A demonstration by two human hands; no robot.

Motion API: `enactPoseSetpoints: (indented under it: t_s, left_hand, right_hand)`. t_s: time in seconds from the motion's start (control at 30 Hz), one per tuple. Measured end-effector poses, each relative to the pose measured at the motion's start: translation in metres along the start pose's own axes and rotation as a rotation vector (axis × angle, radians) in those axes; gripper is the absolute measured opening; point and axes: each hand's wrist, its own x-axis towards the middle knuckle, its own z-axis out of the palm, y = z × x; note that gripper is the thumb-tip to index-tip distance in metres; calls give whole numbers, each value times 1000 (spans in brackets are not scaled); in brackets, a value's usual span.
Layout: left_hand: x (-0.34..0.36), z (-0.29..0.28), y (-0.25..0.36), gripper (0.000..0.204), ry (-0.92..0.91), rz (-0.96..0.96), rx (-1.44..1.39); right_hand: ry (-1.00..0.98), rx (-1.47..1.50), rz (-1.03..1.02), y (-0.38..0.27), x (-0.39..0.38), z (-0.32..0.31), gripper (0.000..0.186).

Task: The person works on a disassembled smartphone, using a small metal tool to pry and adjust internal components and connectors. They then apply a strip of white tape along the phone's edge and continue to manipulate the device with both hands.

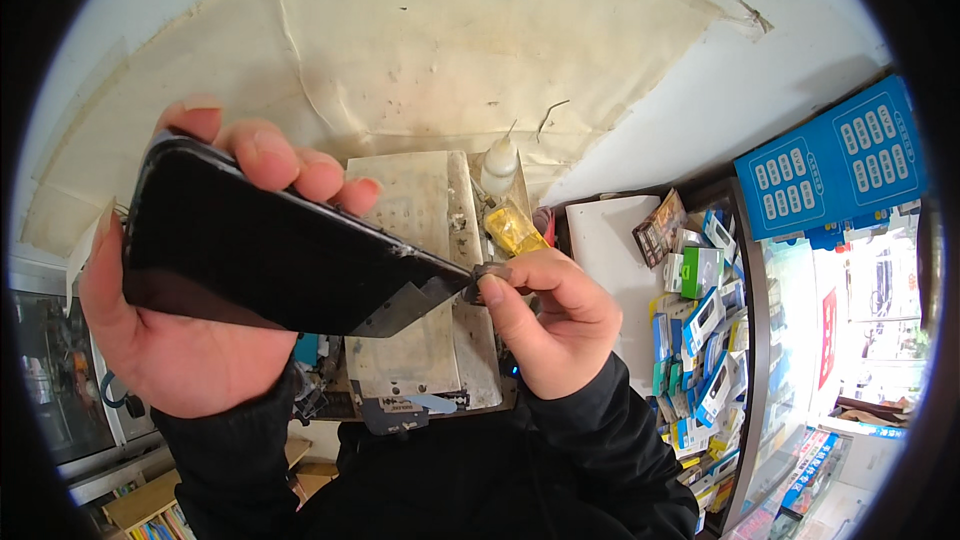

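Observation:
A smartphone [270, 240] with a dark, blank screen lies tilted in my left hand [200, 350]. The fingers wrap over its far edge and the thumb presses along its left end. A grey translucent patch [395, 310] shows on the glass near the right end. At the phone's right tip, thumb and forefinger of my right hand [560, 320] pinch a small dark piece [490, 280]. It touches the phone's corner, and its kind is too small to make out. Behind the phone is a worn, stained pale work surface [400, 175], partly hidden by it.
Behind my right hand stand a squeeze bottle [499, 165] with a thin spout and a yellow object [513, 230]. A blue-handled tool [430, 403] lies at the near edge. On the right are many small boxes [705, 320] and a blue printed board [835, 160].

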Motion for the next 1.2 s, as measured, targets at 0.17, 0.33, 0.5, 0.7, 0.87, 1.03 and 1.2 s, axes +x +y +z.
enactPoseSetpoints:
  t_s: [0.17,0.33,0.5,0.7,0.87,1.03,1.2]
  left_hand:
    - [-6,2,-15,50,101,55,-102]
    - [-12,-6,-19,51,117,119,-99]
    - [-13,-11,-20,51,111,125,-109]
    - [-11,-12,-21,53,111,127,-101]
    - [-10,-13,-22,54,103,132,-108]
    - [-9,-12,-23,54,107,136,-98]
    - [-8,-13,-24,54,98,143,-101]
  right_hand:
    - [6,5,52,1,7,-3,9]
    - [23,74,105,5,6,2,10]
    - [52,79,116,4,5,6,10]
    - [53,82,135,6,4,7,10]
    - [67,118,159,9,3,9,10]
    - [69,120,196,8,2,9,10]
    - [66,136,209,8,2,10,10]
